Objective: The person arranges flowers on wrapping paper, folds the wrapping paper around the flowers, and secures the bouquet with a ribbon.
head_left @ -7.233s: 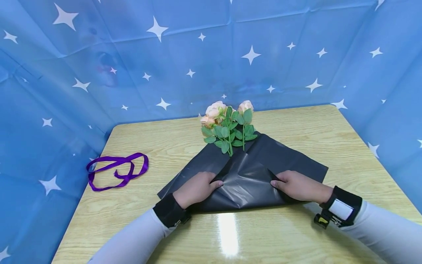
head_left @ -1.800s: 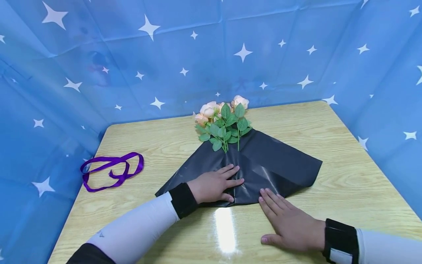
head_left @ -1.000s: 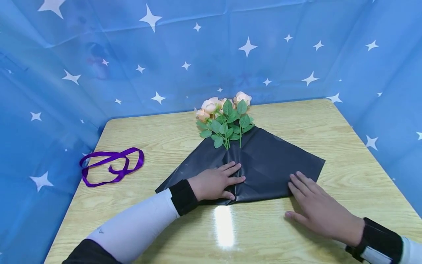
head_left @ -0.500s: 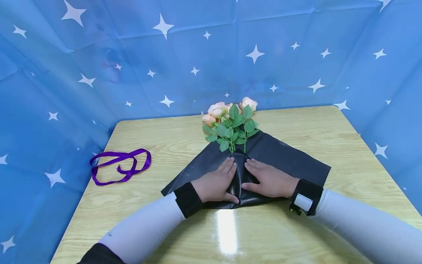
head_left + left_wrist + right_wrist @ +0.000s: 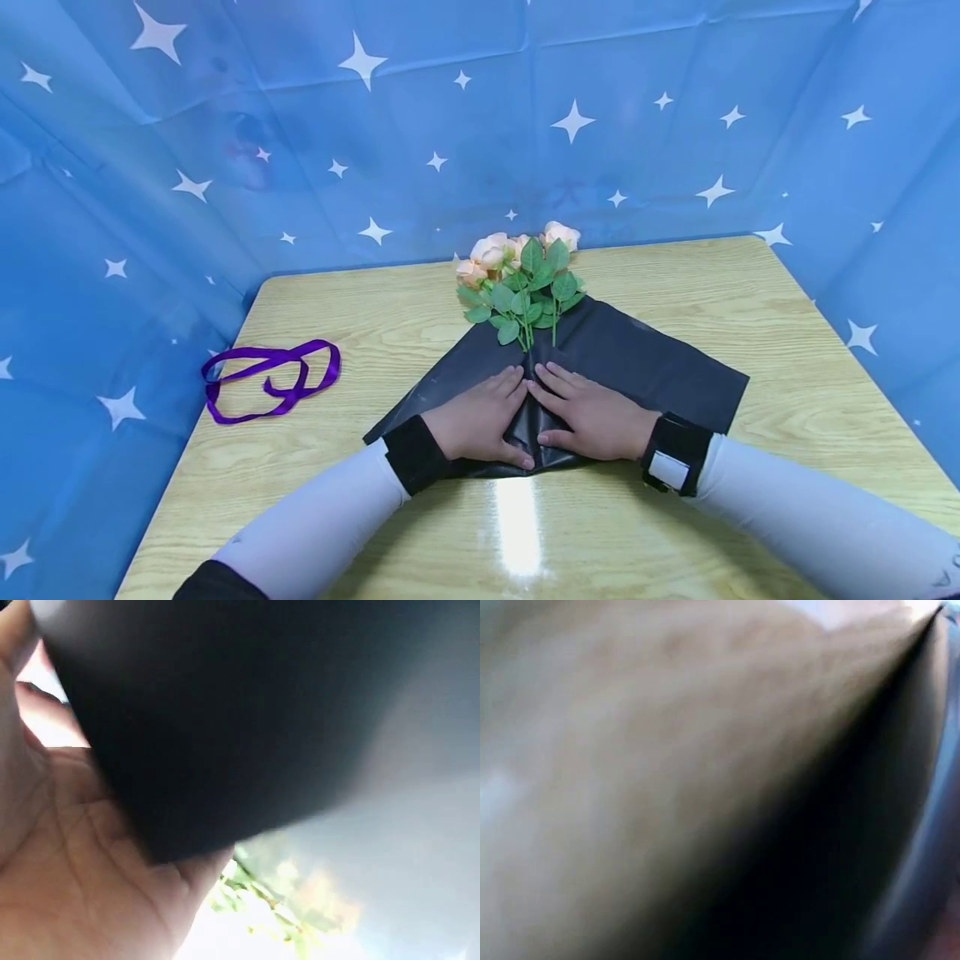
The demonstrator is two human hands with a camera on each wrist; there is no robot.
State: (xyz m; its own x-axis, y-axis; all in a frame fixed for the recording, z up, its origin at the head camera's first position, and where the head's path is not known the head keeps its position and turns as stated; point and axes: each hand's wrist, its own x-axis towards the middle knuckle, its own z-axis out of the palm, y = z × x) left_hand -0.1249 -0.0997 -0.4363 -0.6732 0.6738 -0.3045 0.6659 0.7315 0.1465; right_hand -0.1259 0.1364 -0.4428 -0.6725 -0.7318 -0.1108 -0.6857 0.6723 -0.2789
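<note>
Black sheet (image 5: 652,362), edges inside table (image 5: 750,292); left hand (image 5: 480,419), right hand (image 5: 600,417) atop, fingers (image 5: 507,383) outstretched.

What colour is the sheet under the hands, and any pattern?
The sheet is black with no visible pattern; the head view shows it best.

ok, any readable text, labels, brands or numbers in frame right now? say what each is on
None readable.
Left sleeve: small mark, too small to read.
Right sleeve: marks near the frame edge, too small to read.
Blue backdrop: faint figures, too faint to read.
Wrist views: blurred, no lettering seen.
</note>
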